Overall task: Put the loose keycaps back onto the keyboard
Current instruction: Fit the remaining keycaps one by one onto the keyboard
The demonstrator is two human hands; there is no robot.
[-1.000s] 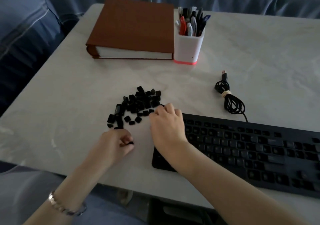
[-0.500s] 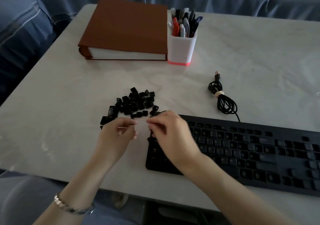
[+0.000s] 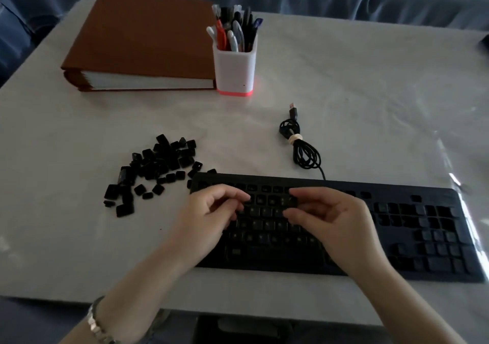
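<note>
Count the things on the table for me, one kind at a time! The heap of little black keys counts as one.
Brown book: 1
White pen cup: 1
Black keyboard: 1
Coiled cable: 1
Heap of loose keycaps: 1
Total: 5
A dark thing cut off at the right edge is not counted.

Left hand [image 3: 209, 211] and right hand [image 3: 336, 222] bare, both forearms bare too, silvery chunky-link metal bracelet [image 3: 96, 325] round the left wrist, well back from the fingers
</note>
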